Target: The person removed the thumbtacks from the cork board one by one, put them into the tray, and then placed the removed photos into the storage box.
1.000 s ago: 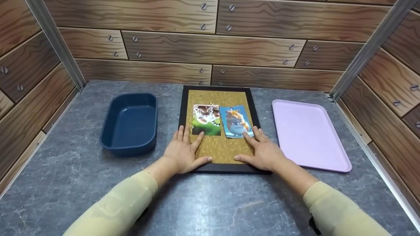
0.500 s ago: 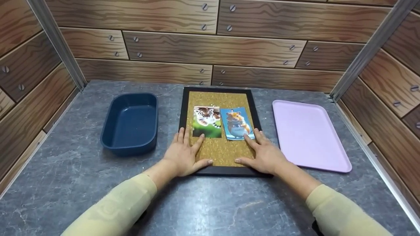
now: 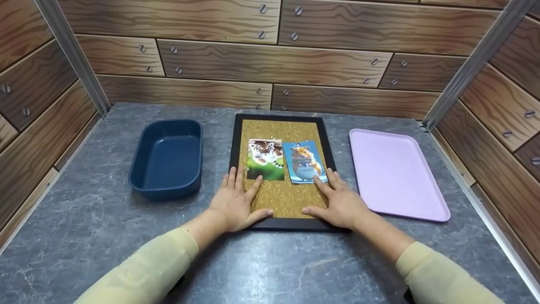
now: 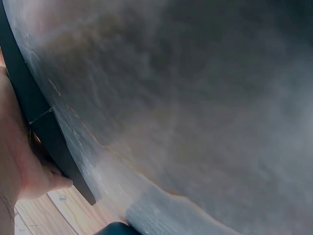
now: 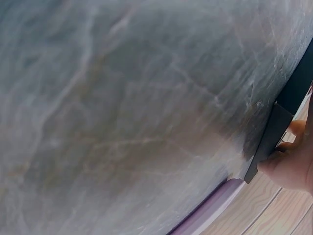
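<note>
Your black-framed rectangular cork board (image 3: 287, 200) lies on the grey marbled tabletop (image 3: 261, 270), slightly nearer you than a second ago. Your left hand (image 3: 237, 202) and right hand (image 3: 344, 203), fingers straight and spread wide, hide parts of its sides; the wrist views catch only its black edge. It bears a tiger photo (image 3: 265, 159) and a blue hamster picture (image 3: 304, 162). A deep navy rectangular tub (image 3: 168, 193) stands left, a flat lilac tray (image 3: 398, 173) right.

On the table (image 3: 261, 266), the board (image 3: 284, 202) lies at my twelve o'clock, the tub (image 3: 166, 192) at eleven, the tray (image 3: 398, 173) at one. The wall (image 3: 274, 63) stands behind, at twelve. On the board, the hamster card (image 3: 306, 162) is at the tiger card's (image 3: 265, 162) three o'clock; my left hand (image 3: 236, 202) rests at the board's eight, my right hand (image 3: 344, 202) at its four.
</note>
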